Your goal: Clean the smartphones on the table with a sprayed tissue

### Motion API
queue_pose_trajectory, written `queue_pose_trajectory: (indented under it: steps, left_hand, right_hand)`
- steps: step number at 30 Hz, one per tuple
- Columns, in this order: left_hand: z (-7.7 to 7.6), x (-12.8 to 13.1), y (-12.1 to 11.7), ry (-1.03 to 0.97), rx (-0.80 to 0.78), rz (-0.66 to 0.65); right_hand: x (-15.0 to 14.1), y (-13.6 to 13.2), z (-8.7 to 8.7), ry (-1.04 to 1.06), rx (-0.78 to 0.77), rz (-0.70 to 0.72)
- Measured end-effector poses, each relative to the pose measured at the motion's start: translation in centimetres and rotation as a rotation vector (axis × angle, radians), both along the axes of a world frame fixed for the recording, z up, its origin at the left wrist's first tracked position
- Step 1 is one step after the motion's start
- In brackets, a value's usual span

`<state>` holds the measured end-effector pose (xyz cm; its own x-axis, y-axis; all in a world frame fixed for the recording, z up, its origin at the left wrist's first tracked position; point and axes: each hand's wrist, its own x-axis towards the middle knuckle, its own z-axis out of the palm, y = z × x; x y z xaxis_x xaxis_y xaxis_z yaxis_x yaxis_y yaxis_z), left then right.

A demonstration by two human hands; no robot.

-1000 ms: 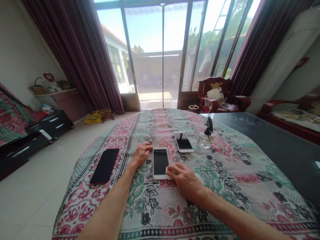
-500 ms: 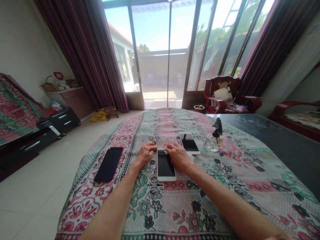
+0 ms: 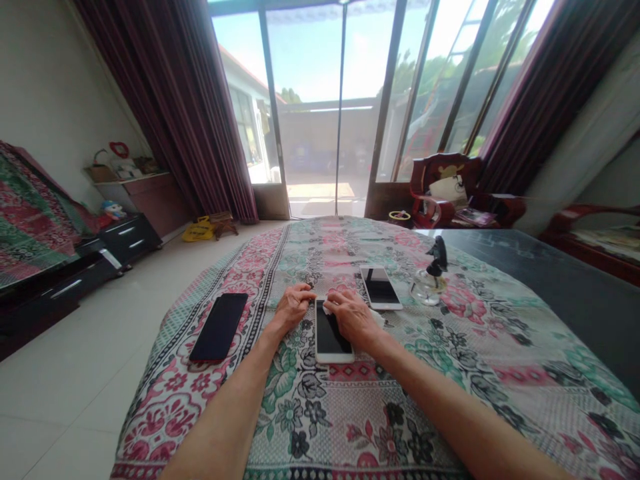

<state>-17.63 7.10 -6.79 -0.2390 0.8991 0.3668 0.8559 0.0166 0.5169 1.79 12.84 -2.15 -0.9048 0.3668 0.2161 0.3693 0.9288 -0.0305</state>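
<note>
A white smartphone (image 3: 334,343) with a dark screen lies flat on the patterned tablecloth in front of me. My left hand (image 3: 294,308) is closed at its upper left corner, fingertips pinched against the edge. Over the upper part of the screen, my right hand (image 3: 353,318) presses a white tissue (image 3: 376,319), mostly hidden under the fingers and palm. Just beyond that hand lies a second white smartphone (image 3: 381,288). A black smartphone (image 3: 219,328) with a reddish edge rests to the left. To the right stands a clear spray bottle (image 3: 429,283) with a black nozzle.
The floral tablecloth (image 3: 345,427) covers the round-edged table. A dark surface (image 3: 540,267) adjoins it on the right. Farther back are a red wooden chair (image 3: 425,190) and glass doors (image 3: 320,133). A low black cabinet (image 3: 130,237) and a yellow bag (image 3: 198,230) are at the left.
My right hand has slid slightly left and down over the screen with the tissue. My left hand stays at the phone's corner. The view has shifted a little.
</note>
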Motion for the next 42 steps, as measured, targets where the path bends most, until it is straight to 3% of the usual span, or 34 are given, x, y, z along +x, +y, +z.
queue_pose_trajectory:
  steps: [4,8,14,25,29,34,42]
  left_hand:
    - [-0.1,-0.2,0.1,0.015,0.002,-0.006]
    - [0.0,-0.2,0.1,0.019,0.017,-0.019]
    - [0.1,0.0,-0.1,0.008,0.023,0.001]
    - [0.0,-0.2,0.1,0.019,0.015,-0.018]
    - [0.4,-0.2,0.0,0.02,0.011,-0.042]
    - [0.4,-0.1,0.0,0.01,0.01,-0.017]
    - [0.2,-0.1,0.1,-0.016,0.041,0.006]
  right_hand:
    - [-0.9,0.0,-0.3,0.045,-0.026,0.022]
    - [0.0,0.5,-0.4,0.076,-0.071,0.038]
    - [1.5,1.1,0.0,0.059,-0.071,-0.077]
    - [-1.7,-0.4,-0.4,0.074,-0.07,0.044]
    - [-1.5,0.1,-0.4,0.091,-0.112,0.082]
    - [-0.5,1.2,-0.6,0.128,-0.116,0.001]
    - [-1.4,0.0,-0.9,0.125,-0.088,0.044]
